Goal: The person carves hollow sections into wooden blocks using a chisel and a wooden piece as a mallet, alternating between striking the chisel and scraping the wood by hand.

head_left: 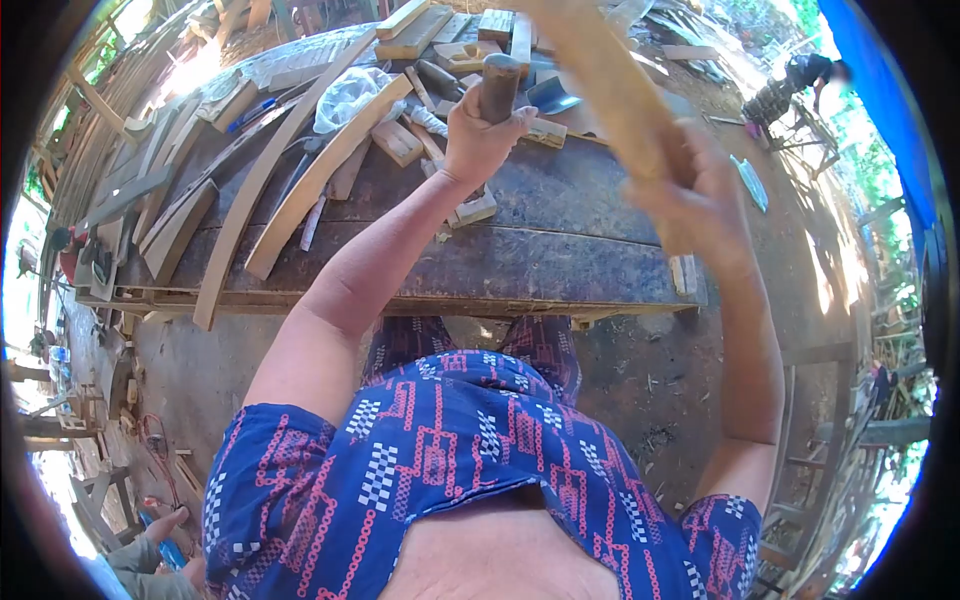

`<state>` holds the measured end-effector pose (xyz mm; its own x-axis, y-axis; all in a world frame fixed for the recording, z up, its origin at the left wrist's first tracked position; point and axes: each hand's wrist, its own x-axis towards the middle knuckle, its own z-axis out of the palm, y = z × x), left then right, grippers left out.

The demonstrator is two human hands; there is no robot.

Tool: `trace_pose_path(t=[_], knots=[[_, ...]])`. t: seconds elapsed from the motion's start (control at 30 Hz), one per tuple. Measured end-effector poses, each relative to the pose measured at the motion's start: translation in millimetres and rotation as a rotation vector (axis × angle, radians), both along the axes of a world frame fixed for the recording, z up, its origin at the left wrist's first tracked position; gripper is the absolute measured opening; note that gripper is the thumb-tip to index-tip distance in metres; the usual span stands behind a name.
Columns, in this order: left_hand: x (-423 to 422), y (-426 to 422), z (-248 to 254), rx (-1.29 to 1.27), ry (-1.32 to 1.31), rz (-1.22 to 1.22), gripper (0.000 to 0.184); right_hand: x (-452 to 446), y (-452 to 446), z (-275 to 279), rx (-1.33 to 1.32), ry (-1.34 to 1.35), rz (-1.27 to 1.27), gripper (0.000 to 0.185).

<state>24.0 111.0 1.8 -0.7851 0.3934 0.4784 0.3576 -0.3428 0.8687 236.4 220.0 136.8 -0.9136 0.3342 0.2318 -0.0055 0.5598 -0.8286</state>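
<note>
My left hand (482,138) is closed around a thick, dark, round wooden handle (499,88), whose blunt top sticks up above the fist. The lower part of that tool is hidden by the hand and arm, so its kind cannot be told. To the right, my right hand (700,195) grips a long, thick piece of wood (610,90). It is raised and slanted up to the left, blurred by motion, and apart from the handle. Under the left wrist, a small wooden block (472,210) lies on the worn dark workbench (560,260).
Long curved wooden strips (325,180) cover the bench's left side, beside a clear plastic bag (350,97). Wood offcuts (415,35) crowd the far side. Another person (790,88) bends over at the far right. At lower left, someone's leg (150,560) shows.
</note>
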Motion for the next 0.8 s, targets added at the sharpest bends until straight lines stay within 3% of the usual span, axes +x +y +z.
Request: trace_pose_path(t=[0.03,0.17,0.23,0.33,0.4,0.47,0.57,0.63,0.8], knots=[[-1,0,-3,-0.002,-0.007,0.003,0.027,3,-3,4,-0.163,0.130,0.032,0.043],[-3,-2,1,0.009,0.035,-0.113,0.026,2,-8,-29,-0.200,0.254,-0.094,0.043],[0,-4,3,0.037,0.017,-0.162,0.024,1,1,-53,-0.097,-0.133,0.010,0.041],[-12,-14,3,-0.030,-0.071,-0.177,0.017,4,9,-42,-0.193,-0.067,-0.027,0.044],[-19,-19,8,-0.071,-0.041,-0.395,0.014,2,9,-64,-0.299,-0.032,-0.066,0.045],[-16,-24,15,-0.103,-0.026,-0.448,0.014,-2,11,-88,-0.393,0.022,-0.110,0.047],[-24,-28,15,-0.139,0.018,-0.553,0.013,-3,11,-132,-0.256,-0.207,-0.146,0.052],[-29,-33,16,-0.143,0.047,-0.599,0.014,-5,15,-165,0.082,-0.386,-0.129,0.059],[-29,-46,23,-0.270,0.021,-0.691,0.016,-17,1,-174,0.142,-0.486,-0.112,0.061]])
